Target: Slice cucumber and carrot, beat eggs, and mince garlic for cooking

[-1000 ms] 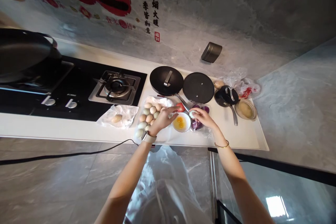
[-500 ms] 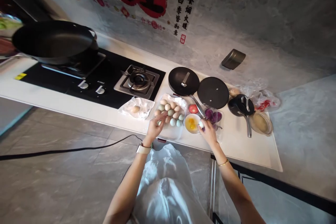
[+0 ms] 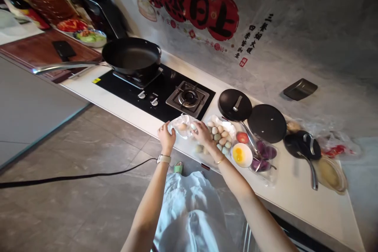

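Note:
My right hand [image 3: 203, 133] is closed around a pale eggshell [image 3: 193, 126], over the right side of a crumpled clear plastic bag [image 3: 186, 120]. A brown egg or piece of shell [image 3: 182, 126] lies on that bag. At the bag's left edge is my left hand [image 3: 167, 138], its thumb and fingers apart; contact with the plastic is unclear. Partly behind my right hand and forearm sits a tray of brown and greenish eggs [image 3: 220, 130]. To its right stands a white bowl [image 3: 245, 160] with yellow yolks [image 3: 238, 153] in it.
A tomato [image 3: 242, 138], bagged purple vegetables [image 3: 265, 151] and lidded black pans [image 3: 235, 104] occupy the right counter. Leftward are a gas burner [image 3: 189, 96] and a large wok [image 3: 131, 55] with its handle jutting left. A black cable [image 3: 118, 169] crosses beside the counter.
My right hand has moved left from beside the bowl, carrying the eggshell to the plastic bag. My left hand has left the egg tray for the bag's edge. The view has swung left.

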`<action>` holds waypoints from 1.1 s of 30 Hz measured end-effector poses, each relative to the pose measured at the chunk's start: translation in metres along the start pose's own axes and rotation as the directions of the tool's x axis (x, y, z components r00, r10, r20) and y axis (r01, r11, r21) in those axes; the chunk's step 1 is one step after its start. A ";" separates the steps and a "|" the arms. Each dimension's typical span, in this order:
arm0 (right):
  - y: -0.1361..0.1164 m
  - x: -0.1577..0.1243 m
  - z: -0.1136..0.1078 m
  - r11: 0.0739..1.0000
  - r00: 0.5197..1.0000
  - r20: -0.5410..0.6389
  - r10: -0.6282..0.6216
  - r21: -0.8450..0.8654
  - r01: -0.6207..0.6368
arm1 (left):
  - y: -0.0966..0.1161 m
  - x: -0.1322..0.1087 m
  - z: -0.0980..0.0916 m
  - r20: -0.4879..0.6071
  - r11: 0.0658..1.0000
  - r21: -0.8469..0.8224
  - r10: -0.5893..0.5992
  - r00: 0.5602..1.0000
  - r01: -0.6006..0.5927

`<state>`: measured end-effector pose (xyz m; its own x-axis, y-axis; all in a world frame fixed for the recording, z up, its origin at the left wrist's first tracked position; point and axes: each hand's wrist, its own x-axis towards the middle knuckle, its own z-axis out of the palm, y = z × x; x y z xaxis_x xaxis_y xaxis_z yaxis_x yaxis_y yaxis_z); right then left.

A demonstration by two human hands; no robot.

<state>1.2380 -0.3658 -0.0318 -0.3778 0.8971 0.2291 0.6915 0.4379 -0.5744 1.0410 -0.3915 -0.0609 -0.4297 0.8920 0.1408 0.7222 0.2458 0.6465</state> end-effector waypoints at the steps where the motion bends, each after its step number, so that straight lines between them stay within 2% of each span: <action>1: 0.000 0.011 0.015 1.000 0.999 0.046 0.008 0.004 -0.008 | -0.003 0.009 -0.001 0.038 0.998 0.053 -0.019 0.999 0.017; 3: 0.003 0.025 0.038 0.999 0.993 0.116 0.035 -0.003 -0.035 | -0.007 0.023 -0.001 0.111 0.988 0.148 -0.048 0.993 0.032; 6: 0.015 0.031 0.055 0.998 0.983 0.177 0.056 0.012 -0.059 | -0.011 0.035 0.000 0.200 0.969 0.243 -0.088 0.976 0.038; 12: 0.034 0.027 0.054 0.977 0.972 0.226 0.070 0.180 -0.112 | -0.019 0.048 0.001 0.353 0.954 0.298 -0.142 0.925 0.033; 14: 0.038 0.026 0.052 0.975 0.972 0.208 0.112 0.167 -0.149 | -0.021 0.051 0.000 0.379 0.954 0.299 -0.145 0.914 0.027; 18: 0.042 0.027 0.049 0.957 0.948 0.139 0.286 -0.097 -0.275 | -0.022 0.055 -0.003 0.359 0.952 0.306 -0.142 0.922 0.028; 21: 0.039 0.031 0.047 0.933 0.931 0.165 0.325 -0.220 -0.286 | -0.022 0.055 -0.003 0.350 0.953 0.303 -0.132 0.927 0.022; 26: 0.033 0.037 0.051 0.924 0.909 0.201 0.365 -0.195 -0.328 | -0.023 0.053 0.001 0.353 0.957 0.291 -0.092 0.931 -0.016; 30: 0.029 0.038 0.053 0.926 0.905 0.211 0.370 -0.164 -0.341 | -0.022 0.052 0.007 0.303 0.951 0.308 -0.102 0.948 0.004; 33: 0.020 0.031 0.051 0.929 0.916 0.162 0.367 -0.111 -0.353 | -0.019 0.047 0.009 0.267 0.956 0.291 -0.112 0.957 0.031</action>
<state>1.2084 -0.3321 -0.0760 -0.1916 0.9731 -0.1282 0.8442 0.0967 -0.5272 1.0114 -0.3506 -0.0730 -0.3475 0.9275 -0.1374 0.8350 0.3728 0.4048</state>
